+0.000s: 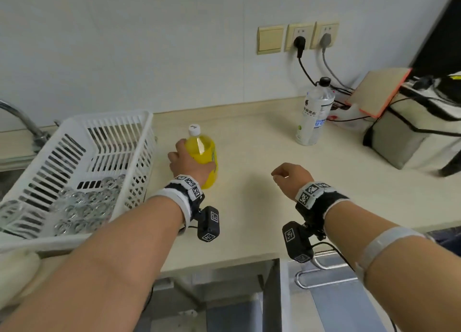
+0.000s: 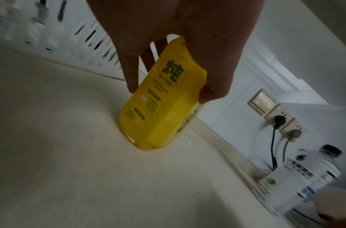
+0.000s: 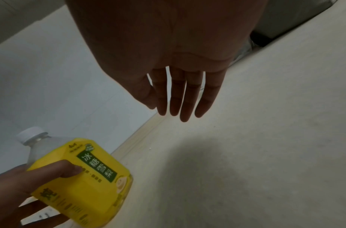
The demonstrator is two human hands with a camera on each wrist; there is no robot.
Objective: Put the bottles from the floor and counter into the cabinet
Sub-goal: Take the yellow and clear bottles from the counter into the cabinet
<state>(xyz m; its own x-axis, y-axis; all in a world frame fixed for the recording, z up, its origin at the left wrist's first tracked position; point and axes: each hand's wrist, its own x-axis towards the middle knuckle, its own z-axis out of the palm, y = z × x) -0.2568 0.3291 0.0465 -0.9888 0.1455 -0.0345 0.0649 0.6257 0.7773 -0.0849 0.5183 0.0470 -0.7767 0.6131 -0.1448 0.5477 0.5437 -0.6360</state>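
A yellow-labelled bottle [image 1: 203,157] with a white cap stands on the cream counter [image 1: 262,194], right of the basket. My left hand [image 1: 189,163] grips its body, thumb on one side and fingers on the other; the left wrist view shows the bottle [image 2: 162,108] standing on the counter in that grip. My right hand [image 1: 289,176] hovers over the counter to the right, holding nothing; its fingers [image 3: 184,98] hang straight in the right wrist view, where the yellow bottle [image 3: 86,177] sits at lower left. A clear water bottle [image 1: 314,113] with a black cap stands near the back wall.
A white slatted basket [image 1: 119,142] holding several glasses sits at left beside a tap [image 1: 22,119]. Wall sockets [image 1: 311,36] with plugged cables, a grey box [image 1: 404,137] and a board lie at back right. Below the counter edge a cabinet with a metal handle [image 1: 321,274] shows.
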